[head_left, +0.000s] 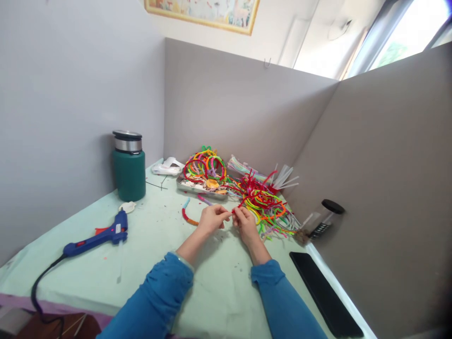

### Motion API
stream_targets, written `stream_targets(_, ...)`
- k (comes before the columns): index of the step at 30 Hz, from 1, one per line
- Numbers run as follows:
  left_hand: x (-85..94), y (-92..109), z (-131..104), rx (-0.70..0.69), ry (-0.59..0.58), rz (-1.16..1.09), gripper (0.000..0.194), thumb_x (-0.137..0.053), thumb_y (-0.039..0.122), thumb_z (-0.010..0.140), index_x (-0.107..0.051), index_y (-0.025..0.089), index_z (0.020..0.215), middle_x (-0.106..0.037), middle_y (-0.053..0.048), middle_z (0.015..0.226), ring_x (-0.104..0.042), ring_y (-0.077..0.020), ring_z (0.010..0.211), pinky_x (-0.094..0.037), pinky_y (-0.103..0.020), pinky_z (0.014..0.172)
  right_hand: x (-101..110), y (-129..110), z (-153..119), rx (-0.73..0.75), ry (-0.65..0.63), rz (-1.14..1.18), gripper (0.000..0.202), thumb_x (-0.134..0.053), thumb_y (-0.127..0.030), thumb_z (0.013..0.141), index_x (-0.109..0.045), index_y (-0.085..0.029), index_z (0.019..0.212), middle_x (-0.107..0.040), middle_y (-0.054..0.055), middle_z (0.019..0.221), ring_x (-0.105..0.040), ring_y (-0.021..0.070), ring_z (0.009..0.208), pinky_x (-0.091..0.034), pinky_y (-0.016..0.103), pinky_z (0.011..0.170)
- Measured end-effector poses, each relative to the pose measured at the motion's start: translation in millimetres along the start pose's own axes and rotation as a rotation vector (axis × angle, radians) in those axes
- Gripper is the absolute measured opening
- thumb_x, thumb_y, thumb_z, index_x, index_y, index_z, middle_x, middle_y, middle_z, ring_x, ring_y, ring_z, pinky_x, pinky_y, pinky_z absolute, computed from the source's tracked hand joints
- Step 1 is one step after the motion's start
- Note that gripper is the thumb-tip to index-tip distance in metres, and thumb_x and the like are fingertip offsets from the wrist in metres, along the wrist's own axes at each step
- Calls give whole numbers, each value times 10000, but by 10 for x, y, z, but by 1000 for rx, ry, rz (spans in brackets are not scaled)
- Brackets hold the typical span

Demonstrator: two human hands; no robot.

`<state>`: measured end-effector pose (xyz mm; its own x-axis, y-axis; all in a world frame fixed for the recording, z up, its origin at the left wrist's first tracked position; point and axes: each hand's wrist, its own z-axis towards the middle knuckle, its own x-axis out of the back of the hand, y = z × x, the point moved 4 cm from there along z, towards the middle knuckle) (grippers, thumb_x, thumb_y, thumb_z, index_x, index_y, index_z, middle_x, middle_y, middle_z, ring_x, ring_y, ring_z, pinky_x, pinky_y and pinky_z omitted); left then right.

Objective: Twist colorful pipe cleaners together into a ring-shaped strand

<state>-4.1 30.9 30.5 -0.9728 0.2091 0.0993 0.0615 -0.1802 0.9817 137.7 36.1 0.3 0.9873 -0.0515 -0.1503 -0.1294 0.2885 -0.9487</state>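
Over the middle of the table, my left hand (212, 219) and my right hand (245, 225) are close together, fingertips almost meeting. Both pinch a thin red pipe cleaner (241, 204), of which only a short piece shows; the fingers cover the rest. Just beyond my left hand lies a curved pipe cleaner piece (184, 214) in blue, red and orange, with a purple and pink piece (205, 200) near it. To the right of my right hand is a tangled heap of coloured pipe cleaners (261, 193), mostly red, yellow, orange and green.
Behind my hands a metal tray (201, 190) holds pipe cleaner rings (205, 167) and small flat pieces. At left are a blue glue gun (95, 239) with a cord and a green flask (129, 174). A black flat object (325, 294) and a clear jar (324, 219) are at right. Grey partitions (240, 103) surround the table.
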Motion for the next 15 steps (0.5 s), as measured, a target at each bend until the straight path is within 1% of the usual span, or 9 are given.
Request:
stream_targets(2, 14, -38, 6, 89, -7, -112, 274, -671, 391, 668, -612, 125, 701, -655, -33, 641, -490, -67, 380, -376, -196, 398, -36, 0, -14, -34, -42, -17, 268, -602, -463, 745, -550, -200, 747, -565, -24, 617, -412, 90, 441, -287, 228, 424)
stream_targets(4, 3, -75, 11, 157, -53, -248, 321, -704, 407, 639, -624, 117, 752, -677, -53, 703, -501, -64, 398, -401, -200, 418, -53, -1, -19, -46, -62, -39, 285, -586, -482, 750, -542, -201, 742, -581, -13, 622, -423, 98, 450, -303, 233, 433)
stream_targets(6, -21, -95, 16, 181, -112, -367, 371, -725, 414, 623, -632, 114, 822, -696, -80, 792, -524, -67, 423, -428, -209, 443, -48, -3, -16, -46, -52, -45, 288, -572, -486, 757, -520, -207, 712, -578, -10, 603, -423, 102, 448, -311, 237, 438)
stream_targets(8, -44, -105, 21, 175, -159, -448, 397, -729, 409, 628, -633, 116, 878, -702, -99, 855, -543, -73, 440, -445, -217, 459, -34, -4, -9, -48, -29, -30, 276, -567, -474, 760, -500, -215, 693, -571, -14, 587, -418, 103, 439, -312, 240, 437)
stream_targets(11, -62, -117, 27, 164, -182, -505, 386, -721, 399, 648, -634, 118, 897, -704, -102, 856, -549, -79, 444, -457, -225, 465, -23, -6, -3, -57, -18, 7, 253, -577, -445, 758, -492, -221, 675, -559, -22, 572, -410, 103, 430, -311, 244, 439)
stream_targets(15, -56, -140, 14, 204, -171, -502, 356, -739, 363, 632, -634, 118, 868, -695, -85, 815, -535, -75, 446, -462, -223, 450, -23, -1, -3, -68, -25, 58, 242, -594, -427, 754, -511, -216, 670, -566, -20, 589, -413, 99, 432, -308, 245, 442)
